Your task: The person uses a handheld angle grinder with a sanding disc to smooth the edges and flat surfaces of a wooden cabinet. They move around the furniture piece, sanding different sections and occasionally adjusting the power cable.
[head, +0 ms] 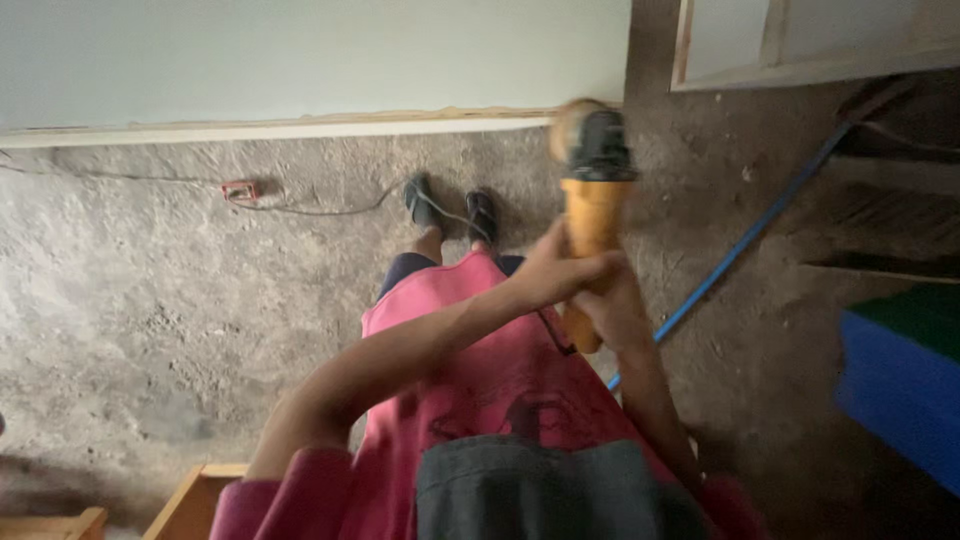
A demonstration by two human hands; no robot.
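The grinder [590, 215] is the reference point for all positions below.

Nearest the camera, below the grinder, a dark grey cloth [530, 495] lies over the pink shirt [480, 370]; the bottom edge of the view cuts both off. Two pink sleeves end at the elbows.

The left forearm rises from the lower left, bent at the elbow, and angles up to the grinder. The left hand [560, 272] wraps around the yellow body from the left side, fingers curled tight over it. The right forearm comes up from the lower right, nearly straight. The right hand [612, 310] clasps the lower end of the body, just below the left hand. The fingertips of both hands lie behind the body and cannot be made out.

The grinder points up and away from the person, with its black head at the top. The disc at the head is blurred; its shape is hard to make out.

Left of the grinder, two feet in dark sandals [452, 208] stand on the concrete floor [150, 290]. A cable [330, 208] runs farther left to a small red item [240, 189], too small to identify. Right of the grinder, a blue pipe [750, 235] lies diagonally, and a blue and green block [900, 380] is cut off by the right edge.

Beyond the grinder's head, a pale board [300, 60] with a wooden edge spans the top.
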